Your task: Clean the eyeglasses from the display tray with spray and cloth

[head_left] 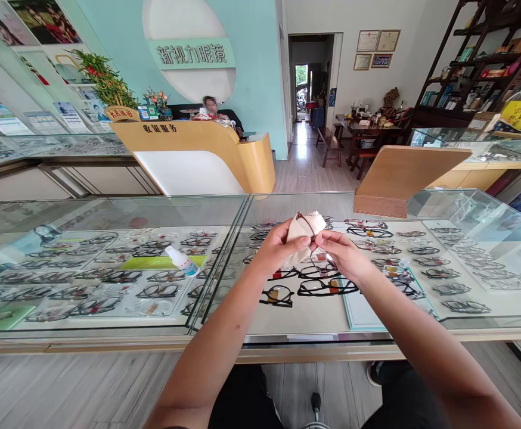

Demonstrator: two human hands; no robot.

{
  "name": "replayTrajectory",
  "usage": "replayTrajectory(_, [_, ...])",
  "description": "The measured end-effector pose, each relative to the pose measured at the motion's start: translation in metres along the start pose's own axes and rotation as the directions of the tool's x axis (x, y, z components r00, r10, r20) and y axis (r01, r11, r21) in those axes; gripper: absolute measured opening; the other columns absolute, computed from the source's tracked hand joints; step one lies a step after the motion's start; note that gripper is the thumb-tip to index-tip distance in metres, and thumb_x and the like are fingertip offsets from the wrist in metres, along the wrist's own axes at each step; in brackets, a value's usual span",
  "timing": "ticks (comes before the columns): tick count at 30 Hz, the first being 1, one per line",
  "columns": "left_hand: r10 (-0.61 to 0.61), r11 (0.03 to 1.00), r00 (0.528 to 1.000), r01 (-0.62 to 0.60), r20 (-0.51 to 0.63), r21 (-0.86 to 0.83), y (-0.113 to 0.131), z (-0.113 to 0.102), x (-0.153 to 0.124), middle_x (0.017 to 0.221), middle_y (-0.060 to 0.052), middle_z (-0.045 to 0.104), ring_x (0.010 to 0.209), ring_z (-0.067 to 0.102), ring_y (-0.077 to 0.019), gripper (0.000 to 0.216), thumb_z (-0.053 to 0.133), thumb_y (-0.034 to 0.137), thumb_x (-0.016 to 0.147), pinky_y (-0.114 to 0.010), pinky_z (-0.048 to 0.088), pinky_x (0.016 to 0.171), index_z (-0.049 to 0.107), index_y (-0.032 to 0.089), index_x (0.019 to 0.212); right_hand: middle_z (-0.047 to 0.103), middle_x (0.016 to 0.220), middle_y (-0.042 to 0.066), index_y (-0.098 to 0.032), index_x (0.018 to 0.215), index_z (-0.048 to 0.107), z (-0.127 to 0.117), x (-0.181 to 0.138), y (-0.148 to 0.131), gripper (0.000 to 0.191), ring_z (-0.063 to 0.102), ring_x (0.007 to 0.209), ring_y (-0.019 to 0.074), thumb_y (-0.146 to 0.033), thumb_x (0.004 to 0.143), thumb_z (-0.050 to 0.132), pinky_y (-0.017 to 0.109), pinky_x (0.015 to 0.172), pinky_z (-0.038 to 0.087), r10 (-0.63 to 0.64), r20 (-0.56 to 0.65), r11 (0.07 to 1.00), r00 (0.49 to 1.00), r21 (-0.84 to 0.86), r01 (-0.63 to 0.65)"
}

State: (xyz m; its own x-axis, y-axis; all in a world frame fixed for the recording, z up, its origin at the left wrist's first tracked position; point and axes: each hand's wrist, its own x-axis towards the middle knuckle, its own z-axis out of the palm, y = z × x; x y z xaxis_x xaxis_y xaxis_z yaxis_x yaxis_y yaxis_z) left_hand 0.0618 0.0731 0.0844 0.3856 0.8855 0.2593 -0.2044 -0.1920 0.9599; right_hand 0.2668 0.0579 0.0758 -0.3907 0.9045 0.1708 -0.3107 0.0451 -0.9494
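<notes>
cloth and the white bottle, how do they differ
The cloth is in the left hand; the white bottle is on the glass counter. The cloth is bunched, with a zigzag edge; the white bottle is smooth-sided, with blue markings. Both are pale.

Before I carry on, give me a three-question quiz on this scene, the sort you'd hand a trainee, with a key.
1. Which two things do the left hand and right hand hold between them?
2. True or false: the white bottle is nearer the right hand than the left.
3. What stands at the far edge of the glass display case, to the right of the hands?
A) a potted plant
B) a brown stand
C) a suitcase

Key:
1. A cream cloth and a pair of glasses.
2. False; the white bottle is nearer the left hand.
3. B
</notes>
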Motion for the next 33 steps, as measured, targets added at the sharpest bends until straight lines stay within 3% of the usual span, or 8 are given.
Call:
replayTrajectory(5, [-0.003,1.0,0.999,0.002,0.032,0.021,0.0,-0.002,0.001,0.088,-0.008,0.076,0.079,0.068,-0.0193,0.049,0.092,0.05,0.083,-0.03,0.054,0.071,0.077,0.015,0.114,0.076,0.088,0.003,-0.026,0.086,0.082,-0.006,0.0,0.002,0.035,0.065,0.087,0.0229,-0.061,0.086,0.087,0.036,0.086,0.052,-0.001,0.003,0.997,1.0,-0.077,0.001])
replayTrajectory(10, [0.032,0.993,0.999,-0.029,-0.022,0.114,0.003,0.002,-0.001,0.084,-0.005,0.074,0.071,0.065,-0.016,0.046,0.093,0.051,0.082,-0.027,0.052,0.065,0.075,0.015,0.105,0.076,0.089,0.002,-0.025,0.084,0.081,-0.008,0.0,-0.001,0.032,0.066,0.089,0.0213,-0.056,0.089,0.087,0.035,0.09,0.051,-0.021,0.09,0.997,0.996,-0.072,0.028])
replayTrajectory(18, [0.115,0.993,0.993,-0.115,-0.005,0.018,0.009,0.02,-0.006,0.071,-0.004,0.072,0.056,0.063,-0.0159,0.043,0.086,0.058,0.089,-0.03,0.051,0.054,0.072,0.017,0.09,0.077,0.092,0.003,-0.023,0.092,0.083,-0.012,0.001,0.002,0.035,0.068,0.09,0.02,-0.057,0.089,0.087,0.035,0.09,0.051,0.033,0.19,0.996,0.981,-0.087,-0.016])
replayTrajectory(24, [0.141,0.988,0.986,-0.136,-0.083,0.068,-0.004,0.005,-0.002,0.064,-0.002,0.062,0.058,0.055,-0.0132,0.055,0.075,0.064,0.096,-0.029,0.046,0.057,0.068,0.016,0.073,0.076,0.085,0.003,-0.021,0.084,0.079,-0.015,0.003,-0.004,0.036,0.063,0.08,0.0183,-0.055,0.088,0.088,0.033,0.08,0.049,0.031,0.195,0.993,0.98,-0.115,-0.008])
replayTrajectory(28, [0.077,0.996,0.996,-0.079,-0.052,-0.046,-0.014,-0.005,0.002,0.073,-0.002,0.064,0.067,0.057,-0.0136,0.048,0.081,0.06,0.094,-0.028,0.047,0.065,0.072,0.015,0.081,0.074,0.082,0.002,-0.021,0.081,0.078,-0.017,0.003,-0.009,0.036,0.058,0.077,0.0173,-0.054,0.089,0.087,0.032,0.076,0.044,-0.043,0.135,0.99,0.99,-0.125,0.061])
replayTrajectory(33, [0.051,0.994,0.998,-0.053,-0.024,-0.093,-0.013,-0.001,0.003,0.092,-0.005,0.073,0.079,0.064,-0.0161,0.042,0.094,0.048,0.083,-0.027,0.051,0.072,0.079,0.015,0.104,0.072,0.083,0.001,-0.022,0.082,0.079,-0.016,0.004,-0.004,0.035,0.057,0.08,0.0178,-0.055,0.091,0.086,0.031,0.078,0.043,-0.105,0.097,0.989,0.99,-0.092,0.114])
